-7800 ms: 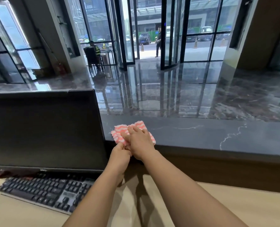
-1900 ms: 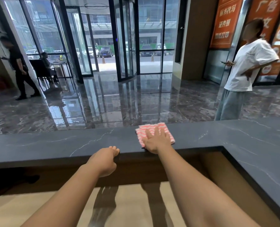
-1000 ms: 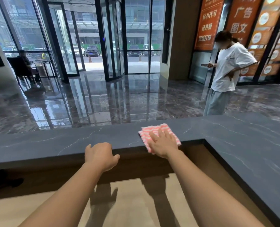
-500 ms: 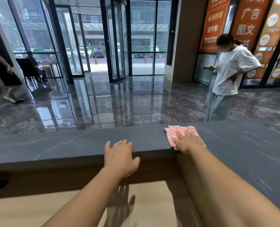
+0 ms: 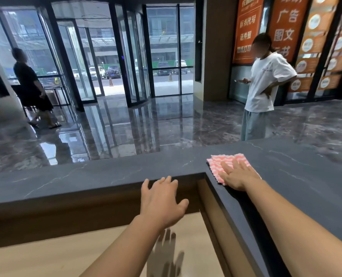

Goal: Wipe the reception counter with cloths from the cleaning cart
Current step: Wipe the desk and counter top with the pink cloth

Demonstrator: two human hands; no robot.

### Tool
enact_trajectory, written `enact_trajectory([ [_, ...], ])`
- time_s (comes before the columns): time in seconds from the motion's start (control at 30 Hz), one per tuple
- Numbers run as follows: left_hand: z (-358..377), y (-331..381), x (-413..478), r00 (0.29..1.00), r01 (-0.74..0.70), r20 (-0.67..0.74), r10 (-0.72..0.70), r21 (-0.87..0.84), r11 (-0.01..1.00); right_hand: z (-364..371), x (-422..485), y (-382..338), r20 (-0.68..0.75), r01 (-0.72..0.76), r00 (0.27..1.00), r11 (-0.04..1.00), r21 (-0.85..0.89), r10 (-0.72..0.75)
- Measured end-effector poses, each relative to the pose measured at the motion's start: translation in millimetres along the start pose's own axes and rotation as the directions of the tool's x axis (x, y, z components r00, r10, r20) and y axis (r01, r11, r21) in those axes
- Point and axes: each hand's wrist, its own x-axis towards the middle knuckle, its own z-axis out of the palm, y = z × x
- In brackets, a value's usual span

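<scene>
A folded pink-and-white striped cloth (image 5: 224, 163) lies on the dark grey marbled reception counter (image 5: 98, 176), just right of its inner corner. My right hand (image 5: 238, 175) presses flat on the cloth's near half, fingers spread and pointing away. My left hand (image 5: 162, 200) hovers open, holding nothing, in front of the counter's inner edge over the lower beige desk. The counter runs left to right and turns toward me along the right side.
The lower beige desk (image 5: 46, 256) spreads below the counter. Beyond the counter is a glossy dark lobby floor. A person in a white shirt (image 5: 264, 86) stands close behind the counter on the right. Another person in black (image 5: 31, 86) walks at the left by the glass doors.
My right hand has slid the cloth rightward along the counter, past the inner corner onto the side section. My left hand has opened and followed to the right. The view has turned right.
</scene>
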Motion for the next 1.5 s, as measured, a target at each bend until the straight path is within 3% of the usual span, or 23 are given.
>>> enact_trajectory([
  [0.7,1.8,119.8,-104.7,0.992,0.127,-0.014,-0.128,-0.052,0.991,19.8,-102.0,25.9,0.032,0.239,0.971,0.968,-0.074,-0.237],
  [1.07,22.4,162.2,-30.7,0.991,0.123,0.048,-0.122,-0.026,0.992,6.1,-35.0,57.5,0.04,0.4,0.917,0.912,-0.09,-0.398],
  [1.27,36.8,177.4,16.5,0.982,0.164,0.097,-0.16,-0.041,0.986,-11.2,27.6,89.8,0.035,0.352,0.936,0.935,-0.049,-0.351],
  [1.5,43.3,174.5,51.8,0.96,0.187,0.211,-0.186,0.012,0.982,-25.6,64.9,54.6,0.07,0.401,0.914,0.916,-0.016,-0.399],
])
